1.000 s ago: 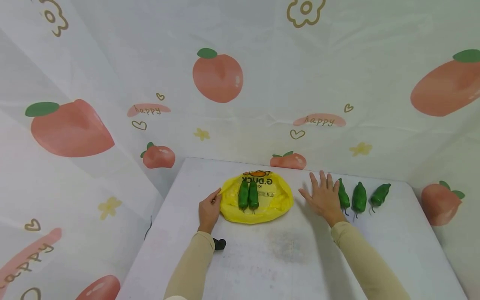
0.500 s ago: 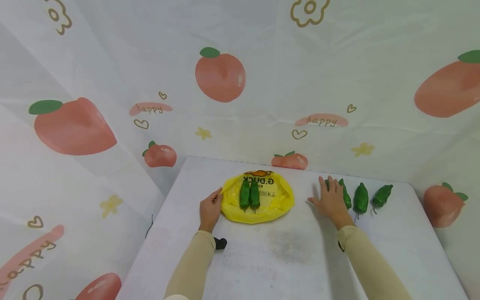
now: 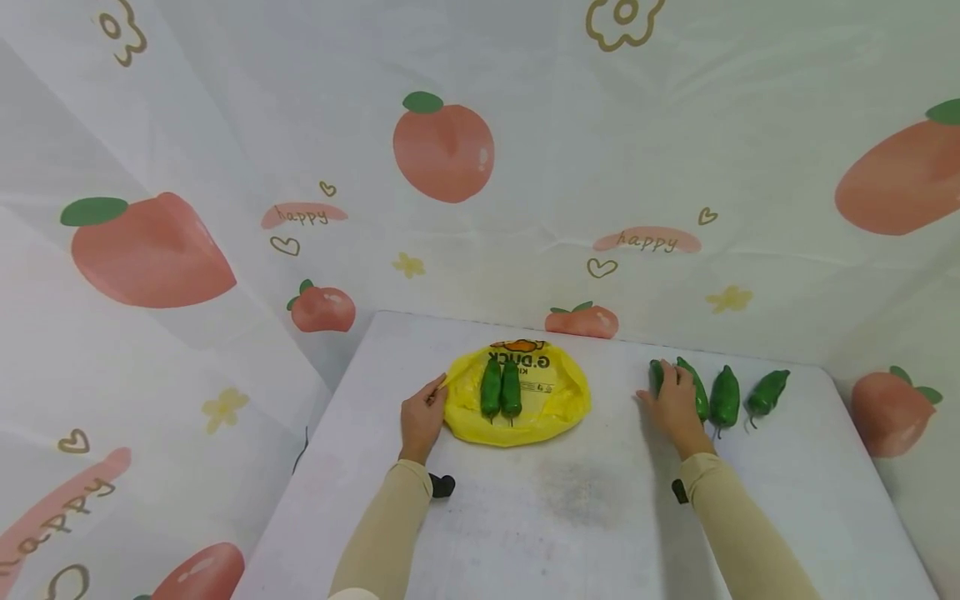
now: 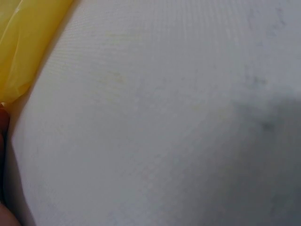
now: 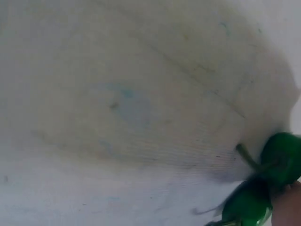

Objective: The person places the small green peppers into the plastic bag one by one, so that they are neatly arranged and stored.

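Note:
My left hand (image 3: pixel 422 423) pinches the left edge of a yellow plastic bag (image 3: pixel 476 432), which lies spread on the table in the head view. Two green peppers (image 3: pixel 501 390) lie side by side on the bag. In the left wrist view, part of the bag (image 4: pixel 28 42) shows at the upper left. My right hand (image 3: pixel 675 410) reaches over the leftmost green pepper (image 3: pixel 656 375) of a row, its fingers bent at the pepper's right and its thumb apart at the left. In the right wrist view, a finger (image 5: pixel 288 207) touches between two peppers.
More green peppers (image 3: pixel 724 398) continue the row to the right, the last one tilted. A white table (image 3: pixel 570 533) carries everything. Fruit-printed white cloth (image 3: pixel 525 167) rises behind and at both sides. Small black devices (image 3: pixel 442 486) sit at the wrists.
My right hand has moved right and down to the leftmost pepper of the row, its spread fingers now bent. My left hand keeps its pinch on the bag.

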A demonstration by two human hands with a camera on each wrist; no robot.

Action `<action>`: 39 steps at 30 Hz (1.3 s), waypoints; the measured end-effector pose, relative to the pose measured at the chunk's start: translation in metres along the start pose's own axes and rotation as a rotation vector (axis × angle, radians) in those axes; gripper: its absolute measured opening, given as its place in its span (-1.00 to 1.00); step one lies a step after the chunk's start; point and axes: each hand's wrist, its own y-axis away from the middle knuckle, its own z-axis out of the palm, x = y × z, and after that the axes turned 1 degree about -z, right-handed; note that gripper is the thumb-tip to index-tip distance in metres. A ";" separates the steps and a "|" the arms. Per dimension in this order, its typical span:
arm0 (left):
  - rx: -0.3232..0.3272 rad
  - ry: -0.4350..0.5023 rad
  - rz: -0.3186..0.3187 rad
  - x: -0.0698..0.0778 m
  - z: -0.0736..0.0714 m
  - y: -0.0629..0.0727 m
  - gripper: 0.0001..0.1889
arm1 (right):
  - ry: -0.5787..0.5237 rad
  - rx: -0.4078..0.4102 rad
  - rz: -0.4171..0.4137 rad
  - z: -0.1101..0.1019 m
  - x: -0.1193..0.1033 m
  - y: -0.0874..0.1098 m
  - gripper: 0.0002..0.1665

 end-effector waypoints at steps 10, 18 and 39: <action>0.003 -0.007 0.017 0.000 0.001 0.000 -0.67 | 0.029 -0.054 0.064 -0.005 -0.003 0.003 -0.11; 0.006 -0.005 0.018 0.003 -0.002 0.000 -0.68 | 0.098 -0.111 0.043 -0.011 -0.007 0.001 -0.23; -0.014 -0.013 -0.003 0.005 -0.003 0.002 -0.68 | 0.055 -0.009 0.172 -0.002 -0.017 0.013 -0.44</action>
